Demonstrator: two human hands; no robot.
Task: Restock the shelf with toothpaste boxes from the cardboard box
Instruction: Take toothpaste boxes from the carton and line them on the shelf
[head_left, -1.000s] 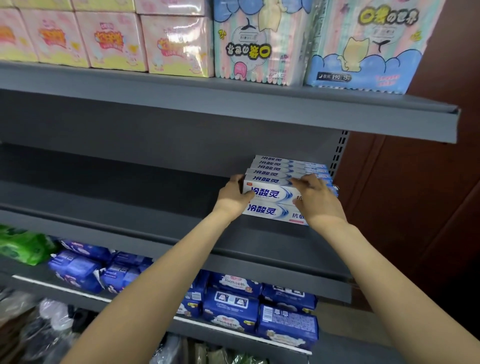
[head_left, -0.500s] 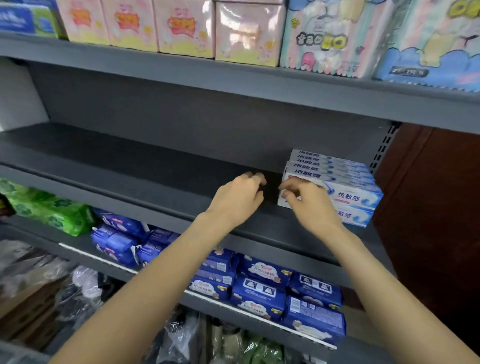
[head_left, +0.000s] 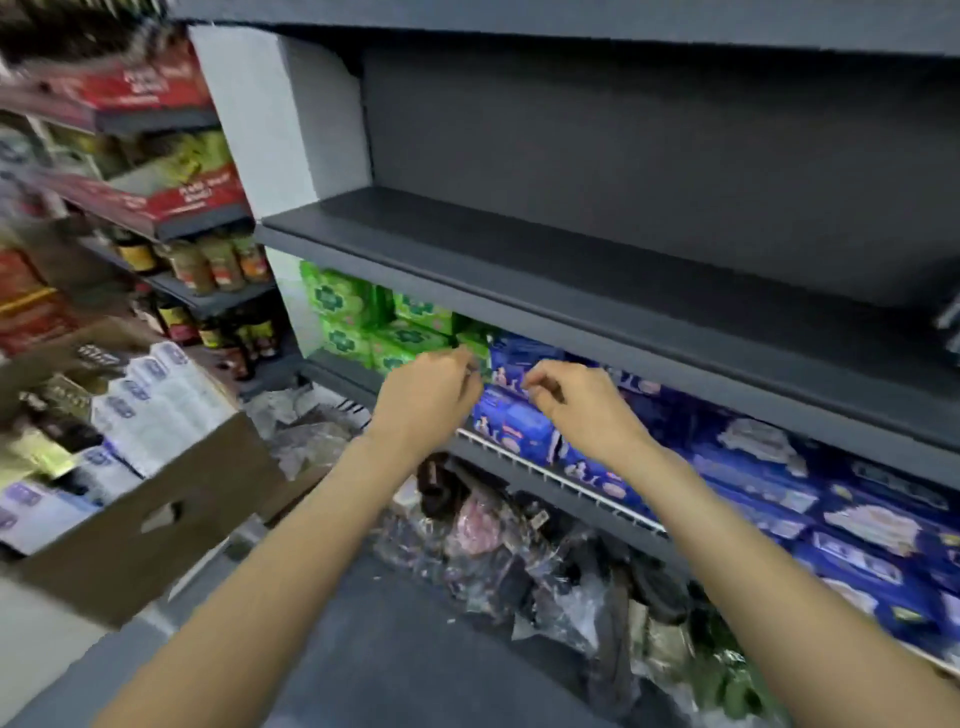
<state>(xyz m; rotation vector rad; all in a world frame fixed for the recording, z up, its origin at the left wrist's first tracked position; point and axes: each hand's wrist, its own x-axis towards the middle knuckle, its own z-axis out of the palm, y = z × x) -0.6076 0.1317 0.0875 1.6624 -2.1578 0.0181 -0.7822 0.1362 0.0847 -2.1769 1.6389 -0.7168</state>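
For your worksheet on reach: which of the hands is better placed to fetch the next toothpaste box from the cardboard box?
Probably left: the left hand hangs empty, nearer the cardboard box at far left; the right hand is farther.

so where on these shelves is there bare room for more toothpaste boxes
The dark grey shelf shows bare board from the white side panel rightward along the back wall. The shelf below is crowded: green packs on the left, blue packs filling the rest. Both hands, left hand and right hand, hang empty before it.

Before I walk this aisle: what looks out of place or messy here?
Crumpled plastic-wrapped goods lie heaped loosely below the wire-edged shelf, unlike the neat blue packs above. The cardboard box looks tilted.
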